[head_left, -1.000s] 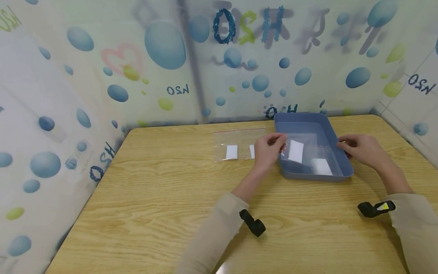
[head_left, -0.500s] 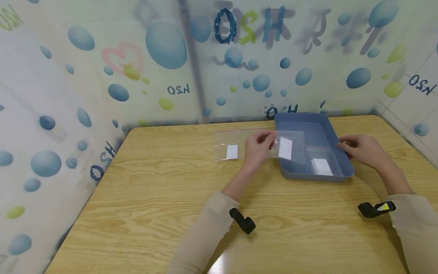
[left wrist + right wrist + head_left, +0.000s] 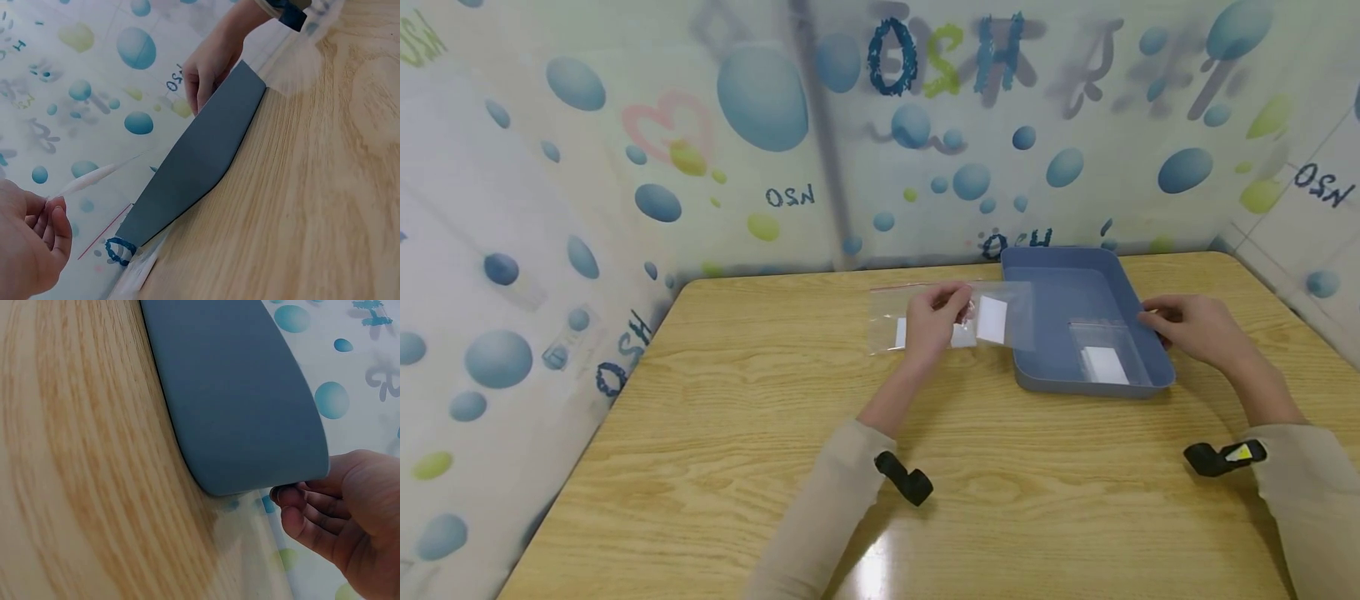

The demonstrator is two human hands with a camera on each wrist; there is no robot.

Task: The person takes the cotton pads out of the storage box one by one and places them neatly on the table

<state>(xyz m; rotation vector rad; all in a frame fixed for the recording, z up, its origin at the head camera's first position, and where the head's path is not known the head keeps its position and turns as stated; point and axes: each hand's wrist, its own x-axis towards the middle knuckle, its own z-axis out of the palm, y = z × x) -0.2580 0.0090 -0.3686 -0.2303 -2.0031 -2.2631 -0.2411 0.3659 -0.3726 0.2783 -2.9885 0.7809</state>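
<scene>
My left hand (image 3: 934, 321) pinches the edge of a clear zip bag (image 3: 1019, 315) with a white rectangular piece inside. In the left wrist view this bag (image 3: 90, 179) is seen almost edge-on, raised above the table. Below it in the head view, another clear bag (image 3: 883, 302) with white pieces lies on the table, partly hidden by my left hand. My right hand (image 3: 1195, 327) holds the right wall of a shallow blue-grey tray (image 3: 1075, 387), thumb at the rim and fingers outside. A clear bag with a white piece (image 3: 1105, 365) lies in the tray's front right part.
The wooden table (image 3: 737, 417) reaches to a patterned wall (image 3: 760, 225) behind the tray. Each sleeve carries a black wrist camera (image 3: 904, 478). The tray stands near the table's back edge, right of the lying bag.
My left hand has moved left with the pinched bag, from over the tray to above the bag lying on the table. My right hand and the tray have stayed in place.
</scene>
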